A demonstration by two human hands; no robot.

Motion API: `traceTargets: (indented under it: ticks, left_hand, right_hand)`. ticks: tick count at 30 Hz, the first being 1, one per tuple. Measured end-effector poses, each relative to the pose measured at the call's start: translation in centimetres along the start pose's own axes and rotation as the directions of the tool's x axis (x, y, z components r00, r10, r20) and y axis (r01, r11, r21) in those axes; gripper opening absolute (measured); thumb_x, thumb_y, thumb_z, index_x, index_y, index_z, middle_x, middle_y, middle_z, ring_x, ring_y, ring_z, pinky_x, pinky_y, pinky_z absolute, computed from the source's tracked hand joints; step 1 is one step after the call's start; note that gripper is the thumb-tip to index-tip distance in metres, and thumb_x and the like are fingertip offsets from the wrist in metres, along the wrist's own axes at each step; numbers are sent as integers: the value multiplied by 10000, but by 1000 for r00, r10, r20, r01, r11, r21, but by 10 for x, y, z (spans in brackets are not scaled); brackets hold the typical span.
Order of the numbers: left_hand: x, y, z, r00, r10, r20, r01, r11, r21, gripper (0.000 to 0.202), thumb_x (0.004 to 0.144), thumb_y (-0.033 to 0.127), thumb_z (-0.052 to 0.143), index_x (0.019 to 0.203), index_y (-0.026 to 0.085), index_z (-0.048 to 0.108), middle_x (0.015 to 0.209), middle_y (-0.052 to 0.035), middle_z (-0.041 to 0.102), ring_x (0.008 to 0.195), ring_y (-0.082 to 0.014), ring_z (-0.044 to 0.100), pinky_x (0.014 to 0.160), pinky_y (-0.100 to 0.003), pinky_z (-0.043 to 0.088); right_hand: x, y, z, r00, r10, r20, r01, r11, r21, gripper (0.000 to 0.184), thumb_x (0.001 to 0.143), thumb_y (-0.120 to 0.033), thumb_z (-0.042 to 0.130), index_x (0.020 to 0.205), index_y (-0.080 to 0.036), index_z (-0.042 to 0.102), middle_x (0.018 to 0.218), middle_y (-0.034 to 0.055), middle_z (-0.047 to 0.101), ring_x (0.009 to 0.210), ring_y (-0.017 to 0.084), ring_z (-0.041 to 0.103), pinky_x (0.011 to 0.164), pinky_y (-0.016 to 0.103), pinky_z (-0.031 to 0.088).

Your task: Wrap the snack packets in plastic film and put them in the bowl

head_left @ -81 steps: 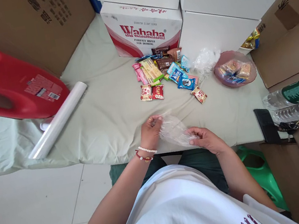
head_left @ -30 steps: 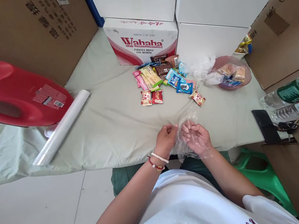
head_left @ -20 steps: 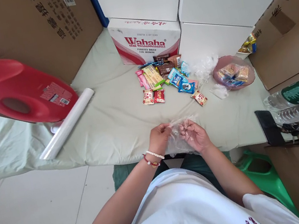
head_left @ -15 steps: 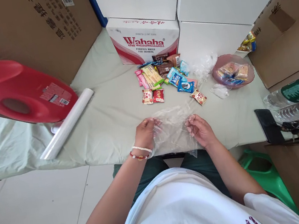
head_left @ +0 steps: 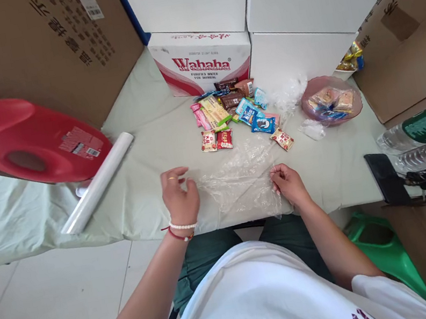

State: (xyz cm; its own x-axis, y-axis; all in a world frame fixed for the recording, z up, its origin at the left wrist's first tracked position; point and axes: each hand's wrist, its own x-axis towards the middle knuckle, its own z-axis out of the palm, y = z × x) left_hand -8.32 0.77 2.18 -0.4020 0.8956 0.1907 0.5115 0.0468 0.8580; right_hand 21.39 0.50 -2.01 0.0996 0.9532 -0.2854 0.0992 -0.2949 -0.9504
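A sheet of clear plastic wrap (head_left: 242,184) lies stretched over the pale green cloth (head_left: 143,160) near the table's front edge. My left hand (head_left: 179,198) pinches its left edge, and my right hand (head_left: 287,184) pinches its right edge, so the film spans between them. Both hands rest low over the cloth. Behind the film lies a heap of small snack packets (head_left: 236,115), with two red-and-white ones (head_left: 217,140) nearest.
A roll of wrap (head_left: 98,181) and a red jug (head_left: 22,142) lie at the left. A pink bowl (head_left: 332,104) with packets stands at the right, beside crumpled film (head_left: 312,129). Cartons, one of them a Wahaha box (head_left: 200,61), line the back. Bottles (head_left: 425,137) and a phone (head_left: 383,185) lie at far right.
The bunched film has been pulled open. My left hand moved left and my right hand stayed right, spreading the sheet flat between them over the cloth.
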Motion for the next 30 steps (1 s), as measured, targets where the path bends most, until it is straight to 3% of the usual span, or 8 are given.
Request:
traceTargets:
  ticks: [3, 5, 6, 11, 18, 20, 25, 30]
  left_hand:
    - [-18, 22, 10, 757, 455, 469, -509, 861, -14, 231, 915, 284, 572, 1096, 253, 713, 1195, -107, 713, 1220, -265, 628, 1122, -466, 453]
    - [-28, 26, 21, 540, 479, 692, -599, 796, -84, 260, 942, 342, 592, 1152, 266, 725, 1283, -119, 711, 1274, -291, 615, 1143, -496, 431]
    - [-31, 23, 25, 518, 449, 728, -602, 796, -63, 284, 950, 374, 594, 1177, 264, 724, 1339, -131, 693, 1303, -311, 599, 1142, -519, 428]
    - [-20, -19, 12, 777, 257, 575, -469, 845, 257, 375, 997, 430, 468, 1162, 217, 728, 1331, -172, 683, 1245, -338, 600, 1055, -527, 495]
    - [-4, -10, -23, 850, 304, 431, -499, 727, 472, 338, 975, 404, 512, 805, 221, 740, 1134, -161, 730, 1145, -368, 583, 1008, -586, 483]
    - [-2, 10, -14, 818, 387, 426, -564, 686, 460, 315, 977, 354, 518, 765, 219, 709, 1146, -157, 715, 1208, -371, 564, 1026, -580, 466]
    - [14, 38, 35, 546, 299, 783, -679, 705, 204, 190, 924, 262, 508, 925, 233, 696, 1050, -116, 683, 940, -262, 668, 852, -396, 533]
    - [36, 32, 69, 615, 136, 777, -593, 729, 342, 321, 982, 431, 443, 1071, 244, 689, 1110, -112, 684, 865, -250, 695, 789, -367, 531]
  right_hand:
    - [1, 1, 0, 1000, -5, 8, 5, 1000, -4, 270, 785, -456, 694, 904, -241, 582, 656, -57, 581, 487, 124, 495, 433, 261, 379]
    - [1, 3, -2, 1000, 2, 12, -2, 1000, 1, 274, 784, -462, 695, 901, -241, 583, 672, -54, 585, 496, 124, 505, 433, 259, 388]
    - [1, 4, -3, 1000, 8, 11, -8, 1000, 1, 274, 783, -463, 696, 901, -240, 587, 676, -52, 587, 500, 125, 511, 433, 258, 393]
    - [-4, 9, -10, 1000, 23, -3, -23, 999, -30, 250, 798, -450, 688, 903, -236, 614, 614, -53, 570, 488, 131, 515, 447, 260, 426]
    - [-2, 9, -7, 1000, 8, 21, -7, 999, -41, 243, 791, -456, 684, 885, -242, 617, 675, -37, 602, 496, 129, 520, 436, 261, 425]
    - [-2, 9, -6, 1000, -4, 16, 5, 999, -53, 242, 794, -456, 676, 891, -241, 623, 690, -35, 607, 499, 129, 524, 437, 262, 430]
    - [-3, 8, -5, 999, -28, 19, 29, 997, -70, 243, 802, -465, 654, 897, -243, 625, 625, -52, 570, 488, 140, 532, 446, 270, 446]
    - [-4, 10, -6, 1000, -6, 22, 7, 999, -47, 249, 782, -472, 664, 878, -247, 617, 638, -55, 576, 494, 137, 550, 444, 263, 453]
